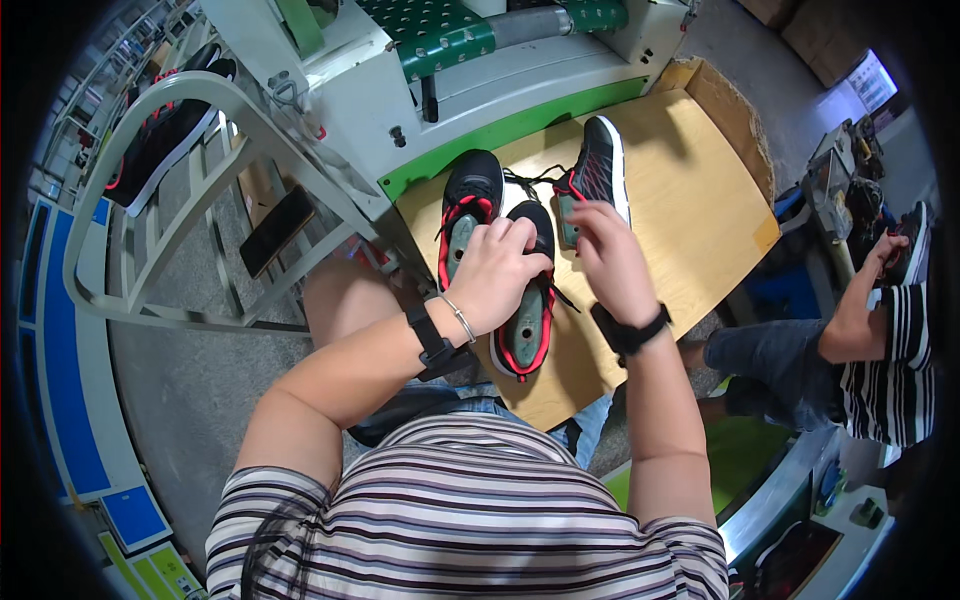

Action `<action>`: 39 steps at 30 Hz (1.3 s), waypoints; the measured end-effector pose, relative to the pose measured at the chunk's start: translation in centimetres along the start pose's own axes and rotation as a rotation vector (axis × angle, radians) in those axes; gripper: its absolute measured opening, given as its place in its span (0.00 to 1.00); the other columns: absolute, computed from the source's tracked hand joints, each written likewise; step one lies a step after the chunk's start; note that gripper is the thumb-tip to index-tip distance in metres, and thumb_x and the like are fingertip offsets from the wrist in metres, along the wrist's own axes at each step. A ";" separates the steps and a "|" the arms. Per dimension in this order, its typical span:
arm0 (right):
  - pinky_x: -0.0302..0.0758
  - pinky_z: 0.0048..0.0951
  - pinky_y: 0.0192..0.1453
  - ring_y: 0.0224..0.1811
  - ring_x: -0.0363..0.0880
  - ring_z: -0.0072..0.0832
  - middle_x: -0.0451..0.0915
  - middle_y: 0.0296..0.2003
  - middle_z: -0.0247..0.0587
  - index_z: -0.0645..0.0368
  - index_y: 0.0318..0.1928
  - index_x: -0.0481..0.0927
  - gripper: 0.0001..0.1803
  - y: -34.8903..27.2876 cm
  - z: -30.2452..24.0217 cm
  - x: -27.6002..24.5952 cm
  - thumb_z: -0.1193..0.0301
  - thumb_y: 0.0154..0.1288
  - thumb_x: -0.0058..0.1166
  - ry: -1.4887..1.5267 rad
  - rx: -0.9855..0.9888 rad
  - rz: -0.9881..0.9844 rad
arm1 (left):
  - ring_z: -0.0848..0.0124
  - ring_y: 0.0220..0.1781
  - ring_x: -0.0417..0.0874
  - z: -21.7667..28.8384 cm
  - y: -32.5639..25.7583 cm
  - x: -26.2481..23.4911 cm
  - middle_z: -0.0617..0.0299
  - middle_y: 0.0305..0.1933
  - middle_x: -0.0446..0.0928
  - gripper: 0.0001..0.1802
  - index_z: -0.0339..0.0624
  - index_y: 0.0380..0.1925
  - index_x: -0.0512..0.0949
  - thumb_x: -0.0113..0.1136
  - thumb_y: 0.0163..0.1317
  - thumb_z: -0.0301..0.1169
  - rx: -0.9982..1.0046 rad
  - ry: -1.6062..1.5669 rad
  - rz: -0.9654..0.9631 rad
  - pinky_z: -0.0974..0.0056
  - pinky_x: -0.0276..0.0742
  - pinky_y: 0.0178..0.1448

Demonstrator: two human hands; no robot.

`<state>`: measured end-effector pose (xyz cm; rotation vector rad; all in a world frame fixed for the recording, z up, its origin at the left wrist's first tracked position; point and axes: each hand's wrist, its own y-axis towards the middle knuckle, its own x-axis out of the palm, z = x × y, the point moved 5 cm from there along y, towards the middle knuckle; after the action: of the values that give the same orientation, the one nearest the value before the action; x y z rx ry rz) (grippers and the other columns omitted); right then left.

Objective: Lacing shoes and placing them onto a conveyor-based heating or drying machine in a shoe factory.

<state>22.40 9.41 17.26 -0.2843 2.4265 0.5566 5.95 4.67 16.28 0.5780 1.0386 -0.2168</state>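
Three black sneakers lie on a wooden board in front of me. The left sneaker (474,178) and the middle sneaker (541,217) have red lining, and a green shoe last (524,336) fills the middle one. On the right, a sneaker with a white sole (602,165) is tipped on its side, also with a green last. My left hand (494,272) is closed over the throat of the middle sneaker, its fingertips partly hidden. My right hand (612,262) hovers by the heel of the right sneaker with bent fingers; what they pinch is hidden. Black laces (537,180) trail between the shoes.
The wooden board (690,190) adjoins a white and green machine (520,90) with a green roller. At left stands a grey metal rack (150,270) bearing more sneakers (165,140) and a dark phone-like slab (277,232). A co-worker (880,350) at right holds a shoe.
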 end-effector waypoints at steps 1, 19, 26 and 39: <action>0.73 0.42 0.64 0.58 0.76 0.51 0.78 0.54 0.55 0.63 0.52 0.82 0.15 1.1 1.5 1.5 0.76 0.65 0.58 -0.123 -0.047 0.037 | 0.59 0.51 0.74 0.4 0.2 0.2 0.61 0.44 0.74 0.12 0.48 0.40 0.85 0.64 0.55 0.25 0.031 0.049 0.023 0.57 0.68 0.56; 0.76 0.35 0.62 0.58 0.78 0.40 0.76 0.56 0.56 0.64 0.74 0.52 0.48 -8.7 7.9 -4.4 0.69 0.58 0.65 0.171 0.530 0.074 | 0.56 0.52 0.73 -0.1 -1.1 0.3 0.59 0.44 0.73 0.04 0.45 0.32 0.83 0.67 0.56 0.24 -0.093 -0.123 0.108 0.54 0.68 0.56; 0.79 0.30 0.38 0.30 0.84 0.27 0.84 0.27 0.44 0.66 0.42 0.84 0.22 -10.7 1.8 -7.6 0.55 0.70 0.63 0.029 0.685 -0.315 | 0.52 0.62 0.72 0.8 -4.8 -0.9 0.56 0.58 0.75 0.14 0.45 0.47 0.86 0.64 0.61 0.21 -0.085 -0.208 0.136 0.53 0.68 0.67; 0.80 0.37 0.52 0.43 0.86 0.42 0.86 0.44 0.52 0.65 0.48 0.85 0.14 1.1 3.7 -1.1 0.75 0.61 0.62 -0.266 0.165 -0.658 | 0.58 0.56 0.73 0.2 -7.6 -2.9 0.58 0.56 0.77 0.11 0.43 0.42 0.87 0.64 0.61 0.21 -0.142 -0.257 0.179 0.59 0.73 0.58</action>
<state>24.89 12.17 15.68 -0.8359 1.9473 0.0891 1.39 -2.06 16.17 0.4968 0.7420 -0.0563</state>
